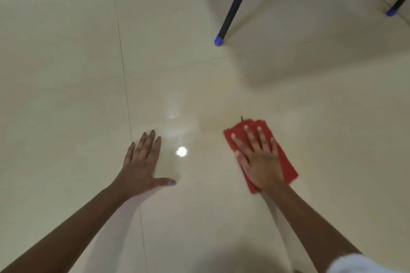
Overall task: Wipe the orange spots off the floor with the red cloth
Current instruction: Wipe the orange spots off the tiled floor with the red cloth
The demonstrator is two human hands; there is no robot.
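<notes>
1. Where the glossy cream floor [66, 73] fills the left of the view, dark grout lines cross it and a small ceiling light is mirrored near the top.
2. Lower left, the left hand [142, 166] lies palm down on the tiles, fingers spread and thumb out to the side, holding nothing.
3. Just right of that hand sits a bright round reflection [182, 151].
4. Between the reflection and the cloth, a faint yellowish smear [213, 122] tints the tile; it may be what is left of the orange spots, though blur makes this hard to judge.
5. Right of centre, the red cloth [286, 166] lies folded flat on the floor.
6. On top of it, the right hand [259, 157] presses down with open, splayed fingers, not clenched around the fabric.
7. Upper right, a black furniture leg [237, 0] slants down to a blue foot cap [219, 40]; another blue cap [391, 12] stands near the right edge.
</notes>
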